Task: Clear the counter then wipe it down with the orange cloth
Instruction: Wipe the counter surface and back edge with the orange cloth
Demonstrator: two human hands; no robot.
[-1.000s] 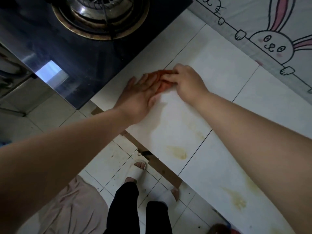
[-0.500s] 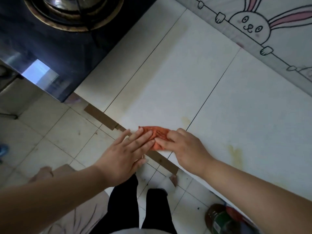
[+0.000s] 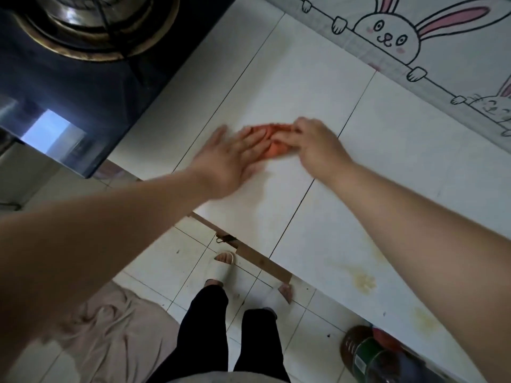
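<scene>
The orange cloth [image 3: 273,149] lies bunched on the white tiled counter [image 3: 387,167], mostly covered by both hands. My left hand [image 3: 229,158] presses flat on its left part with fingers stretched out. My right hand [image 3: 312,145] has its fingers curled over the cloth's right part. Both hands are blurred by motion. Yellowish stains [image 3: 362,280] mark the counter near its front edge.
A black glass hob with a gas burner [image 3: 91,26] borders the counter on the left. A rabbit-pattern wall covering [image 3: 414,42] runs along the back. On the floor stand a dark bottle [image 3: 370,355] and a pinkish fabric heap [image 3: 116,327] beside my legs.
Both hands slid the cloth from the middle of the counter to its front edge, then back away from me to the middle.
</scene>
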